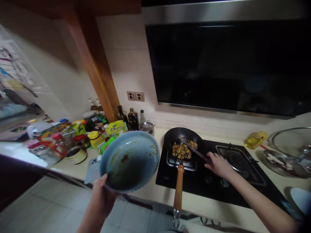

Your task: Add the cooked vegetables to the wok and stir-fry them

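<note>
The two hands are well apart, each closed on something. Low and left of centre, the left hand point(103, 197) grips the rim of a blue dish point(132, 158), tilted so that its inside shows, with brown smears and bits of residue on it. Right of centre, the right hand point(220, 165) is clamped around the handle of a spatula point(195, 149), whose blade rests among chopped, browned food point(182, 151) in a black wok point(179, 132). The wok sits on the left burner of a black stove point(189, 182), its wooden handle point(179, 187) pointing toward the bottom of the frame. The stove is set in a cream surface point(204, 207). Dark bottles point(133, 119) and a yellow pouch point(115, 127) stand behind the dish, left of centre; at the right edge are a bottle of yellow liquid point(255, 139) and a metal bowl point(273, 166) with pale pieces in it.
</note>
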### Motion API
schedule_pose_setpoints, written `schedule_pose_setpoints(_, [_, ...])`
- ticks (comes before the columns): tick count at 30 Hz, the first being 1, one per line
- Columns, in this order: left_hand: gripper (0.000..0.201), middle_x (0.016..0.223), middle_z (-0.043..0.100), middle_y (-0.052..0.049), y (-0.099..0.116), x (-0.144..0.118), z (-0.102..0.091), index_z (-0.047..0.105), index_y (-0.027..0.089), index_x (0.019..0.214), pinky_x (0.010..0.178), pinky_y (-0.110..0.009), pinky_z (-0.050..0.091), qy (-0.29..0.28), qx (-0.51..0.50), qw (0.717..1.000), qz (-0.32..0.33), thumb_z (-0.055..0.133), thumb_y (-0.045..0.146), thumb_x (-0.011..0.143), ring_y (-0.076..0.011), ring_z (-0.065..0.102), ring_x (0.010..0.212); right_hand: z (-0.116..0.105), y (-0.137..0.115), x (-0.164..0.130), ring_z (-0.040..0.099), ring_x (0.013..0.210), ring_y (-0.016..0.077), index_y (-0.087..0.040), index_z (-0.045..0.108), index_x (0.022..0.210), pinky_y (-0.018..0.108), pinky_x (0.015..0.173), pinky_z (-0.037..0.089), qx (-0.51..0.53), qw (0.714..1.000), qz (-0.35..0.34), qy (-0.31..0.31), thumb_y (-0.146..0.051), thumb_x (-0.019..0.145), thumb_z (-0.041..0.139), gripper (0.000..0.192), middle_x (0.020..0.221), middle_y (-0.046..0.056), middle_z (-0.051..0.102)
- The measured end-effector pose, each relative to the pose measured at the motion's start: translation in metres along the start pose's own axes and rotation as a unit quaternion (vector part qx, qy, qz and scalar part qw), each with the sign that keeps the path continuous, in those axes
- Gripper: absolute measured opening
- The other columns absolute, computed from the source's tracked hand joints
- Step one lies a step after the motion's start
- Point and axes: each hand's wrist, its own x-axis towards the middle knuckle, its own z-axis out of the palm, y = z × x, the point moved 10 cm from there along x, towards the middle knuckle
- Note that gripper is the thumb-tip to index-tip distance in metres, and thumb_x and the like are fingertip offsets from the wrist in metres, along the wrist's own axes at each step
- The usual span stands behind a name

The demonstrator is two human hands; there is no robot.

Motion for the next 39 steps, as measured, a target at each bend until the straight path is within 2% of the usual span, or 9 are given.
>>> schedule_pose_setpoints(3, [0.031,0.061,0.068,-0.003,-0.021,0.010,0.068,0.063,0.020,0.091,0.055,-0.040,0.059,-0.021,0.007,1.000,-0.009,0.066,0.035,0.065,-0.0293,0.069,0.070,0.038,0.031,-0.013,0.063,0.084,0.0246,-0.020,0.048,0.121,0.032,0.068,0.044,0.035,0.998,-0.025,-0.051,-0.017,0.076,0.057,0.046,0.101,0.011,0.061])
schedule_pose_setpoints(7, [0.030,0.074,0.068,-0.003,-0.047,0.028,0.141,0.055,0.018,0.097,0.050,-0.035,0.058,-0.053,0.036,0.998,0.004,0.063,0.032,0.072,-0.0225,0.068,0.063,0.039,0.046,-0.023,0.064,0.077,0.0207,-0.022,0.045,0.115,0.033,0.070,0.048,0.286,0.957,-0.043,0.004,-0.032,0.087,0.042,0.029,0.095,0.009,0.063])
schedule_pose_setpoints(13, [0.030,0.068,0.060,0.000,-0.091,0.059,0.199,0.050,0.016,0.102,0.046,-0.031,0.057,-0.078,0.102,0.992,-0.012,0.060,0.033,0.079,-0.0145,0.061,0.050,0.008,0.122,-0.059,0.049,0.049,0.0124,-0.028,0.043,0.118,0.022,0.040,0.034,0.583,0.794,0.152,-0.076,-0.063,0.078,0.050,0.054,0.071,-0.001,0.056])
schedule_pose_setpoints(16, [0.030,0.060,0.057,0.000,-0.112,0.070,0.220,0.050,0.014,0.103,0.045,-0.031,0.056,-0.094,0.112,0.988,-0.047,0.055,0.035,0.082,-0.0156,0.060,0.048,-0.017,0.125,-0.060,0.037,0.042,0.0075,-0.028,0.043,0.123,0.019,0.036,0.021,0.622,0.762,0.134,-0.121,-0.063,0.077,0.054,0.059,0.070,-0.002,0.054])
schedule_pose_setpoints(20, [0.035,0.062,0.061,-0.001,-0.129,0.080,0.242,0.048,0.014,0.108,0.044,-0.031,0.056,-0.127,0.116,0.982,-0.080,0.053,0.038,0.083,-0.0171,0.062,0.049,-0.043,0.106,-0.034,0.046,0.047,0.0104,-0.026,0.049,0.122,0.022,0.040,0.034,0.529,0.842,0.019,-0.100,-0.056,0.081,0.052,0.050,0.071,0.000,0.058])
schedule_pose_setpoints(24, [0.038,0.062,0.062,-0.002,-0.138,0.085,0.255,0.049,0.013,0.109,0.043,-0.029,0.054,-0.162,0.113,0.975,-0.099,0.054,0.040,0.082,-0.0181,0.063,0.050,-0.073,0.064,-0.009,0.065,0.080,0.0205,-0.024,0.057,0.119,0.034,0.072,0.054,0.359,0.925,-0.125,0.024,-0.036,0.087,0.047,0.036,0.097,0.007,0.068])
schedule_pose_setpoints(29, [0.038,0.063,0.061,-0.001,-0.138,0.092,0.263,0.052,0.013,0.106,0.043,-0.029,0.054,-0.184,0.111,0.972,-0.094,0.060,0.039,0.079,-0.0175,0.062,0.049,-0.087,0.035,-0.004,0.066,0.097,0.0242,-0.024,0.057,0.124,0.042,0.085,0.054,0.265,0.941,-0.204,0.057,-0.025,0.087,0.044,0.039,0.116,0.010,0.066])
schedule_pose_setpoints(36, [0.043,0.068,0.064,-0.006,-0.122,0.115,0.256,0.049,0.010,0.112,0.045,-0.033,0.056,-0.186,0.142,0.970,-0.069,0.058,0.037,0.080,-0.0192,0.064,0.053,-0.103,0.093,-0.023,0.063,0.105,0.0268,-0.035,0.059,0.124,0.044,0.091,0.053,0.243,0.951,-0.191,0.016,-0.029,0.085,0.054,0.040,0.120,0.003,0.065])
schedule_pose_setpoints(39, [0.040,0.077,0.067,-0.010,-0.122,0.117,0.257,0.049,0.009,0.112,0.046,-0.034,0.057,-0.201,0.144,0.966,-0.077,0.055,0.035,0.082,-0.0196,0.065,0.054,-0.105,0.090,-0.018,0.063,0.105,0.0272,-0.032,0.058,0.125,0.045,0.092,0.052,0.241,0.952,-0.184,0.039,-0.029,0.085,0.053,0.040,0.121,0.005,0.065])
